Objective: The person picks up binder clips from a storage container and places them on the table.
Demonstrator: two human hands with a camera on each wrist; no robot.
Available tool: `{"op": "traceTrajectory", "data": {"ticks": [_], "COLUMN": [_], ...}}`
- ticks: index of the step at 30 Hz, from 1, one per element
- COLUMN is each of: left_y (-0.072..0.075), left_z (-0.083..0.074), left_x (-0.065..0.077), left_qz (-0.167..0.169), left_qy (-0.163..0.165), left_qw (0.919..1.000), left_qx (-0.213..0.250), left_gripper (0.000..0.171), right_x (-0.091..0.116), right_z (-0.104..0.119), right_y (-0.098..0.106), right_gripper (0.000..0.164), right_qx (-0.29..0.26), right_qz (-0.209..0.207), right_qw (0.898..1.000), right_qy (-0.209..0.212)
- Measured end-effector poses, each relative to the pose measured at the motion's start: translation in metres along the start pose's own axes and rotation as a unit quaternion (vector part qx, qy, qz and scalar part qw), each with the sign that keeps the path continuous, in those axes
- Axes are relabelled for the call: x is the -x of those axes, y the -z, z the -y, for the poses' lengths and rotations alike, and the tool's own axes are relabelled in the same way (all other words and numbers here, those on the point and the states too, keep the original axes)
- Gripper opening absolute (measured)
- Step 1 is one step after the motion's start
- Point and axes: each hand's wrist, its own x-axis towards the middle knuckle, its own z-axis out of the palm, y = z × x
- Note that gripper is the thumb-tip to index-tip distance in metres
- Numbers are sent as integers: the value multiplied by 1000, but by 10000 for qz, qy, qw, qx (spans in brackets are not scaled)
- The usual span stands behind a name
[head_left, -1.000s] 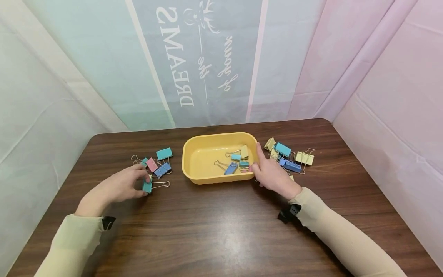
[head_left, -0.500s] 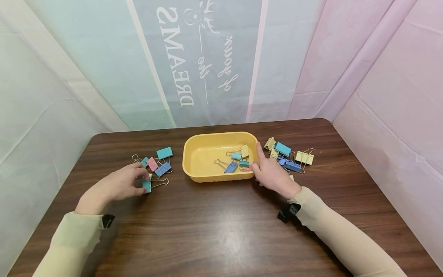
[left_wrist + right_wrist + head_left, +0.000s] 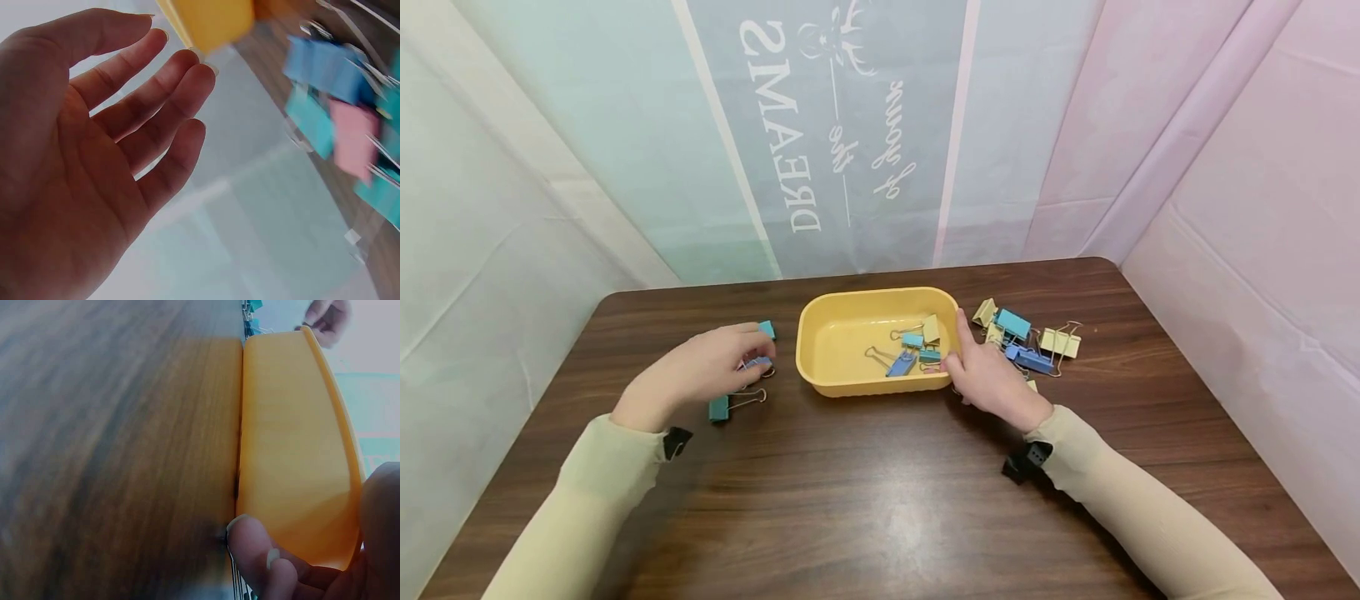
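My left hand (image 3: 700, 364) hovers over the left group of binder clips, fingers loosely bent; the left wrist view shows nothing in its palm. Below it lies a teal binder clip (image 3: 718, 408); a blue binder clip (image 3: 760, 363) and another teal binder clip (image 3: 767, 329) are partly covered. A pink binder clip (image 3: 353, 140) shows blurred in the left wrist view. My right hand (image 3: 996, 379) grips the near right corner of a yellow plastic tray (image 3: 850, 388), thumb over the rim and fingers outside. Several binder clips lie in the tray's right half, including a blue one (image 3: 902, 363).
Right of the tray, several binder clips lie heaped, among them a teal one (image 3: 1012, 323), a blue one (image 3: 1030, 359) and a pale yellow one (image 3: 1061, 342). The dark wooden table (image 3: 850, 500) meets fabric curtains (image 3: 865, 167) behind and at both sides.
My left hand has left the near teal binder clip, which stays on the table, and has moved up and right over the clip group. The right hand keeps its place on the tray.
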Motion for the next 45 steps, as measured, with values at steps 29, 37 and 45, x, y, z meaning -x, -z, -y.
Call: {"op": "traceTrajectory", "data": {"ticks": [29,37,45], "left_y": [-10,-30,-39], "left_z": [-104,-113,-119], "left_x": [-149,-165,-173], "left_qz": [1691,2247,2584], "left_qy": [-1686,-1560,-1389], "left_qw": [9552,9399,9326], "left_qx": [-1747,-2044,-2102], "left_gripper": [39,43,47], "right_x": [0,-1,-2], "right_z": [2,1,1], "right_y": [1,0,-1], "right_gripper": [74,75,75], "right_qx": [6,27,59], "right_qz": [12,42,8], "right_qw": [10000,10000,10000], "right_qy": [-54,-69,-63]}}
